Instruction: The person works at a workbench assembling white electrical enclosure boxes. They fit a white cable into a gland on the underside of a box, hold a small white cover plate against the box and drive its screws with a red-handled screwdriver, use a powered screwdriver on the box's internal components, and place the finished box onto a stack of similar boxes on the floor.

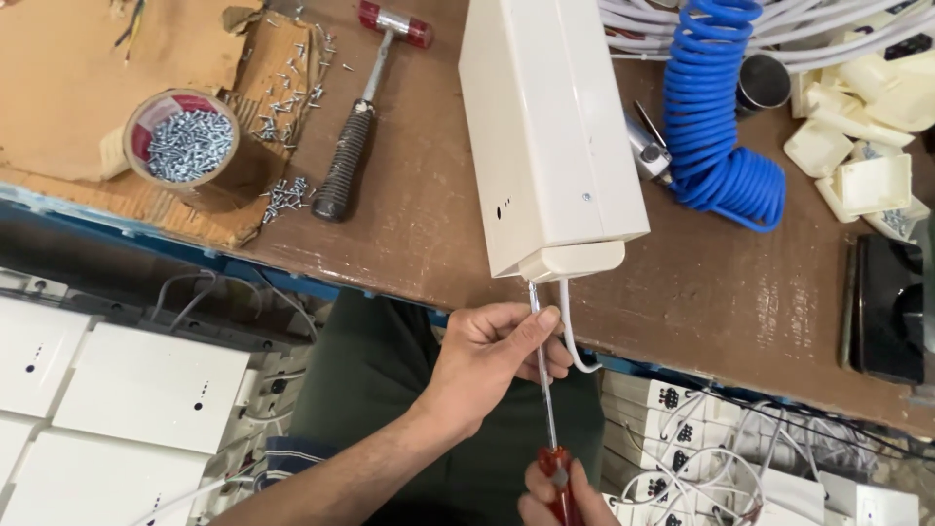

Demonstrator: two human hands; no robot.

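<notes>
Screwdriver (545,390) driving into the white casing's (545,127) near end: left hand (487,365) pinches the shaft, right hand (565,492) clamps the red handle; next, steady turning pressure, tip kept seated

Left hand (492,356) is up front, reaching in from the lower left on a bare forearm that runs diagonally across the bottom of the view. The wrist is fairly straight, back of the hand turned up and toward the camera. Its fingers (541,323) curl over, thumb tucked against them, pinching something thin between fingertips and thumb. Knuckles are bunched, a light steadying grip rather than a full fist. Right hand (565,497) sits low, half cut off by the bottom edge, directly below the left. Only the top knuckles and a thumb show, wrapped tightly in a closed grip. The right arm is out of view.
</notes>
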